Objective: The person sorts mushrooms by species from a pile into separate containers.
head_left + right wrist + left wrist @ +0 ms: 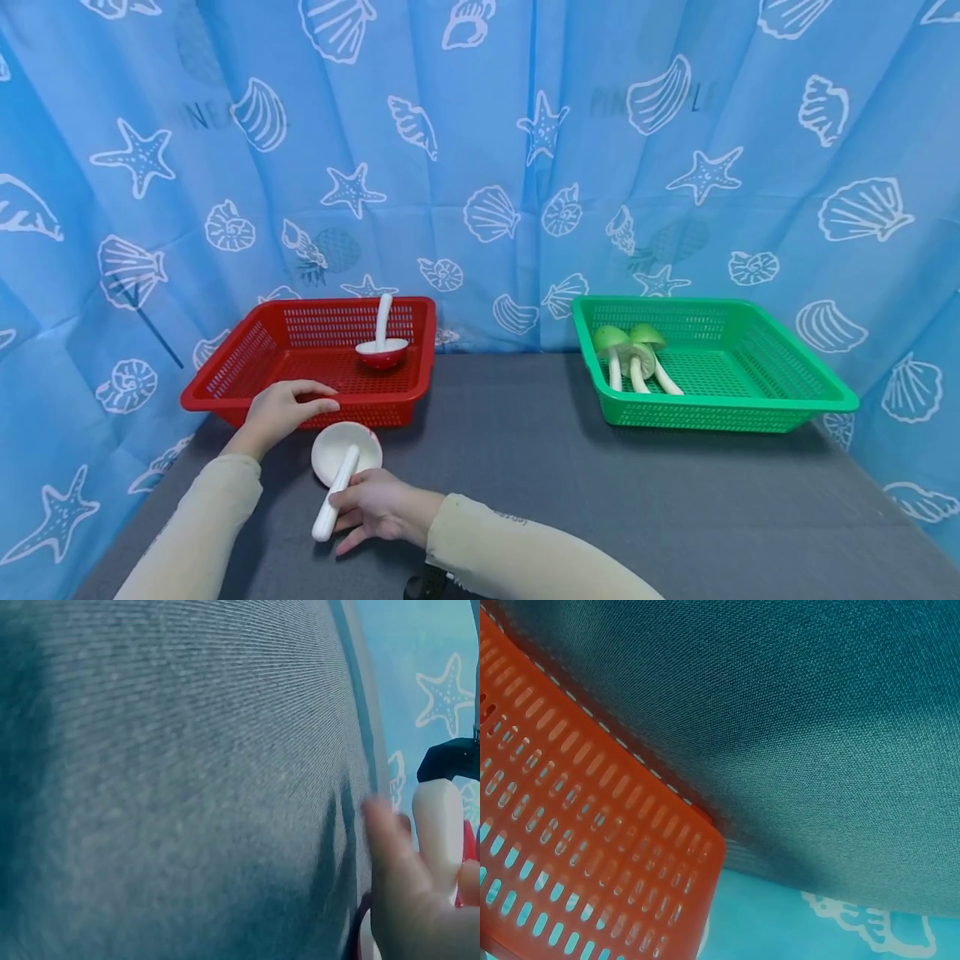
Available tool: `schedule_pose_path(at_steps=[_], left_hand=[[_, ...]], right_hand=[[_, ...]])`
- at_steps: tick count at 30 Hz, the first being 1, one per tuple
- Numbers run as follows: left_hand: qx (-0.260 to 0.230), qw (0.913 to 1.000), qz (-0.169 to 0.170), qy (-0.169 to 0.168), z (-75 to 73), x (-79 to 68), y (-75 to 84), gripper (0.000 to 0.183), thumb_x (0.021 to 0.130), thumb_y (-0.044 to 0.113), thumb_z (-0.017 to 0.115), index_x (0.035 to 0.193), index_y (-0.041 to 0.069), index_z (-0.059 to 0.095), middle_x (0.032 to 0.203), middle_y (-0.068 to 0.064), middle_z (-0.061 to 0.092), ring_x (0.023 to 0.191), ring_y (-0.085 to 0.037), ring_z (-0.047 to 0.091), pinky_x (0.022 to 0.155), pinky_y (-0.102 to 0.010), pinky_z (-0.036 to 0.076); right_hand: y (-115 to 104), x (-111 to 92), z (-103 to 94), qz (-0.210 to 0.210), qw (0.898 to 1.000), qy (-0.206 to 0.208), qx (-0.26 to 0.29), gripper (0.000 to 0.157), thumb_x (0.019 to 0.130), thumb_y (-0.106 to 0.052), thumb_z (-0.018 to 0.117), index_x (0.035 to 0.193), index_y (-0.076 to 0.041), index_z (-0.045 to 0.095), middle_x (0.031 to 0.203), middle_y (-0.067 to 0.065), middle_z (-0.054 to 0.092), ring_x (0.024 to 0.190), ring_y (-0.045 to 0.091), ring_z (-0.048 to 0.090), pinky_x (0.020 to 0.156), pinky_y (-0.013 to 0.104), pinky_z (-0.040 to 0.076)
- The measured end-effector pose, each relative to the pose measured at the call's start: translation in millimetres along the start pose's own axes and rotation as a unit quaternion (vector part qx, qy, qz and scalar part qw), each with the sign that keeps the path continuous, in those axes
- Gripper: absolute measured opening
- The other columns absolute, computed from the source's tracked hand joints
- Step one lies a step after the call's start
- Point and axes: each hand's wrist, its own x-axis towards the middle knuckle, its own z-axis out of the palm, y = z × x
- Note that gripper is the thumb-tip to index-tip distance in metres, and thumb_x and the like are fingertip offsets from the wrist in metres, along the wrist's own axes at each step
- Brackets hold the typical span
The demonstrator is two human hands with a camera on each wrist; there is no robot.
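Note:
My right hand pinches the white stem of a toy mushroom between thumb and fingers, over the grey table in front of the red basket. The mushroom's pale underside faces up, with a bit of red at its cap's edge; in the right wrist view the stem stands beside the fingers. My left hand, holding nothing, hovers at the basket's front rim with fingers bent forward. Inside that basket another mushroom rests upside down on its red cap, stem up.
A green basket stands at the back right, with several green-capped mushrooms in its left part. Grey cloth covers the table between and before the baskets. A blue shell-patterned curtain hangs behind.

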Motion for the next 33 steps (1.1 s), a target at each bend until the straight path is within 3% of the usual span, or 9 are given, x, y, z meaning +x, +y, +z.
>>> schedule_pose_path(at_steps=[3, 9, 13, 17, 26, 33], left_hand=[[0.001, 1.0000, 0.001, 0.003, 0.8, 0.2, 0.4, 0.045, 0.086, 0.039, 0.078, 0.123, 0.013, 0.073, 0.121, -0.015, 0.071, 0.110, -0.034, 0.061, 0.091, -0.056, 0.054], [0.000, 1.0000, 0.000, 0.003, 0.7, -1.2, 1.9, 0.045, 0.086, 0.040, 0.077, 0.123, 0.013, 0.073, 0.121, -0.014, 0.071, 0.110, -0.034, 0.061, 0.091, -0.055, 0.054], [0.003, 1.0000, 0.002, 0.001, -1.1, -2.3, 2.5, 0.046, 0.087, 0.040, 0.076, 0.123, 0.011, 0.073, 0.121, -0.015, 0.071, 0.108, -0.033, 0.061, 0.091, -0.055, 0.054], [0.000, 1.0000, 0.001, 0.000, -1.2, -1.7, 3.3, 0.045, 0.087, 0.039, 0.077, 0.123, 0.012, 0.072, 0.120, -0.014, 0.071, 0.108, -0.032, 0.061, 0.091, -0.054, 0.055], [-0.004, 1.0000, -0.003, -0.002, -1.8, -0.6, 1.8, 0.045, 0.086, 0.040, 0.077, 0.122, 0.012, 0.073, 0.121, -0.015, 0.071, 0.108, -0.032, 0.061, 0.090, -0.052, 0.056], [-0.009, 1.0000, 0.001, -0.003, -1.5, -0.3, -0.1, 0.048, 0.085, 0.043, 0.078, 0.122, 0.013, 0.073, 0.120, -0.013, 0.071, 0.108, -0.031, 0.061, 0.089, -0.050, 0.057]], right_hand=[[-1, -2, 0.3, -0.016, 1.000, 0.016, 0.014, 0.007, 0.098, 0.000, 0.057, 0.103, -0.003, 0.052, 0.097, 0.015, 0.064, 0.087, 0.028, 0.066, 0.097, 0.066, 0.047], [-3, -17, -11.4, -0.012, 1.000, 0.012, 0.007, 0.025, 0.099, 0.000, 0.057, 0.123, 0.000, 0.052, 0.100, 0.014, 0.060, 0.093, 0.032, 0.063, 0.097, 0.066, 0.047], [-2, -29, -20.4, -0.013, 1.000, 0.011, -0.014, 0.034, 0.098, 0.000, 0.057, 0.131, 0.000, 0.051, 0.101, 0.012, 0.060, 0.092, 0.029, 0.063, 0.095, 0.065, 0.048], [-6, -41, -28.5, -0.020, 0.999, 0.013, -0.024, 0.040, 0.099, -0.002, 0.058, 0.137, 0.000, 0.049, 0.106, 0.014, 0.061, 0.102, 0.033, 0.066, 0.093, 0.064, 0.050], [-18, -65, -36.0, -0.061, 0.996, 0.035, -0.058, 0.038, 0.096, -0.001, 0.061, 0.134, -0.003, 0.055, 0.101, 0.011, 0.064, 0.085, 0.023, 0.067, 0.081, 0.051, 0.060], [-35, -78, -39.7, -0.061, 0.997, 0.025, -0.045, 0.043, 0.097, -0.002, 0.060, 0.140, -0.004, 0.052, 0.111, 0.012, 0.061, 0.090, 0.023, 0.062, 0.088, 0.047, 0.058]])
